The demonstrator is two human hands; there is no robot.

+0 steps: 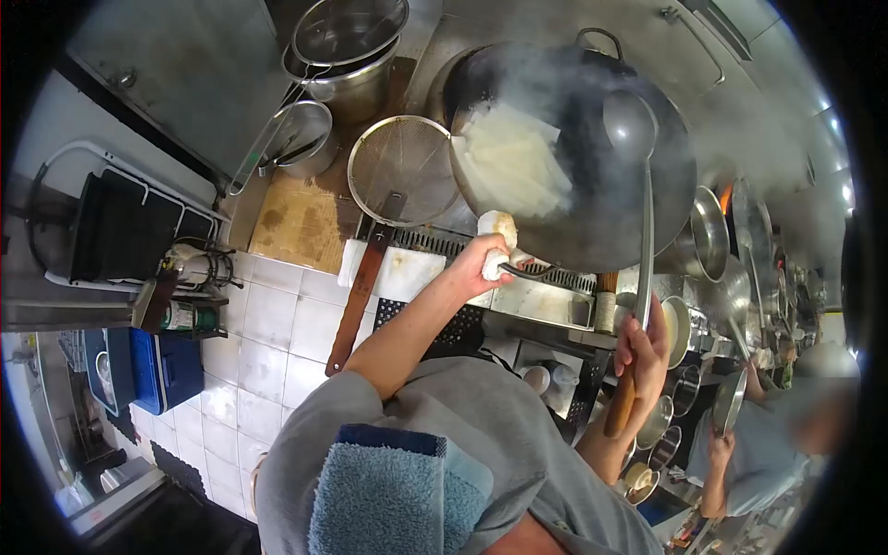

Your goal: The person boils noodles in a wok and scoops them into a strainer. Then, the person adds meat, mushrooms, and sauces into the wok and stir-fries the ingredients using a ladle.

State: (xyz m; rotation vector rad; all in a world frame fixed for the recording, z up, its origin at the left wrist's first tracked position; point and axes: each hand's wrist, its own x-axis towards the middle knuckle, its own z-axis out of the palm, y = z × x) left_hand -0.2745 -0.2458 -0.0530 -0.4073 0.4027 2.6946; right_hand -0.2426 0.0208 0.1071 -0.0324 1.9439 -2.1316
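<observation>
A large dark wok point(592, 213) steams at the top centre, with pale flat sheets point(513, 162) heaped in its left part. My left hand point(486, 264) is closed round a white cloth point(498, 225) at the wok's near handle point(536, 271). In my right hand point(645, 350) is the wooden handle of a long metal ladle point(632, 129). The ladle's bowl hangs over the wok's right part. Just left of the wok lies a round mesh strainer point(404, 171) with a long brown handle.
Metal pots point(356, 88) and a smaller pot point(305, 139) stand upper left, near a wooden board point(301, 217). A folded white towel point(398, 268) lies on the front edge. Another person point(763, 444) holds a pan point(729, 402) at lower right, near several metal bowls.
</observation>
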